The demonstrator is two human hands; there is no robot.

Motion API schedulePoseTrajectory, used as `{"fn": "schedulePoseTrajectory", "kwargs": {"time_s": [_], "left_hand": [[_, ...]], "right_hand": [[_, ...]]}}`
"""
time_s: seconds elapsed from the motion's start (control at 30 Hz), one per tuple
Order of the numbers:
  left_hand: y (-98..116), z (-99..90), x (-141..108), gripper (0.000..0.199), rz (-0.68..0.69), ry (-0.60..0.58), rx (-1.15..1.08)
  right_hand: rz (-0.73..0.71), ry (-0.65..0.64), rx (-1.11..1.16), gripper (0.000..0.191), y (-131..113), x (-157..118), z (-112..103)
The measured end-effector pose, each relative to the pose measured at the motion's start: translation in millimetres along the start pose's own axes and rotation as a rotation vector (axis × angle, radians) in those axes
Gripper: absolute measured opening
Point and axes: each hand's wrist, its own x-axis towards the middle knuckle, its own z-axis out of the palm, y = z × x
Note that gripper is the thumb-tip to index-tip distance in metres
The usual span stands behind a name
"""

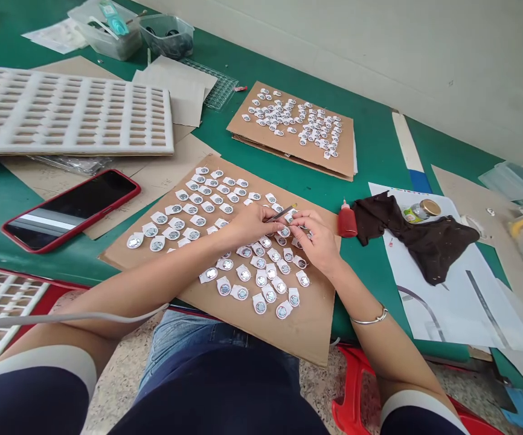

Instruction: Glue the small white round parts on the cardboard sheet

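Both my hands meet over a brown cardboard sheet [307, 326] covered with small white tabs [260, 303] that carry round silvery discs. My left hand [253, 223] is closed, its fingers pinched on a thin dark stick [283, 212] with a yellowish far end. Close to the right of it, my right hand [316, 240] is also closed, thumb and forefinger brought together. Whatever sits between those right fingertips is too small to make out. Several of the tabs lie partly hidden under my hands and left forearm.
A second cardboard stack [243, 130] with similar tabs lies farther back. Right of my hands stand a red squeeze bottle [346, 221], a dark cloth [429, 248] and a small jar [427, 209]. At left are a red-edged phone [71, 208] and a white slotted foam tray [71, 112].
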Motion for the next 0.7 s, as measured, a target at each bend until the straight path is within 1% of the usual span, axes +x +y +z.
{"fn": "schedulePoseTrajectory", "kwargs": {"time_s": [0.27, 0.43, 0.53, 0.6, 0.63, 0.7], "left_hand": [[7.5, -0.4, -4.0, 0.017, 0.0, -0.017, 0.015], [2.8, 1.8, 0.3, 0.017, -0.002, -0.031, -0.007], [4.8, -0.2, -1.6, 0.022, -0.013, 0.006, 0.0], [14.2, -7.1, -9.0, 0.025, 0.023, 0.063, -0.002], [21.2, -13.1, -13.7, 0.025, 0.066, 0.109, -0.019], [36.4, -32.7, -22.8, 0.027, 0.15, 0.193, -0.071]], "right_hand": [[-0.002, -0.026, -0.044, 0.01, -2.1, -1.4, 1.2], [0.011, 0.009, -0.073, 0.01, 0.2, 0.9, 0.2], [-0.003, 0.045, -0.08, 0.011, 0.0, 3.0, -2.6], [-0.005, 0.067, -0.096, 0.011, -3.5, 0.4, -6.3], [0.0, 0.074, -0.119, 0.011, -4.7, -2.5, -8.9], [-0.025, 0.133, -0.15, 0.009, -1.1, -9.1, -14.8]]}}
